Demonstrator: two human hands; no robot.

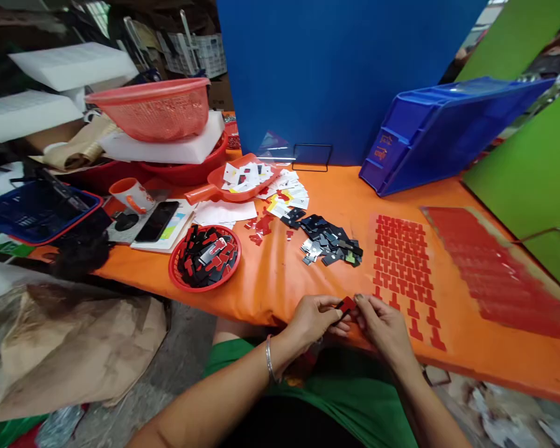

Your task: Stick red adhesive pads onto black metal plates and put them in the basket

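Note:
My left hand [318, 319], with a bracelet at the wrist, pinches a small black piece with a red face [345, 305] at the table's front edge. The fingertips of my right hand [378, 320] are pressed together at the right end of that piece; whether they grip it or a thin red film is too small to tell. Rows of red T-shaped stickers [404, 255] lie on a clear sheet right of my hands. Beyond my hands is a pile of black pieces [331, 239]. A red round basket [205, 289] to the left holds black and red pieces.
Red scraps [264, 224] and an orange scoop [242, 194] with white cards lie farther back on the orange table [270, 280]. A phone [157, 221] and mug [131, 195] stand left. A blue bin [420, 134] and a red sheet [494, 267] are right.

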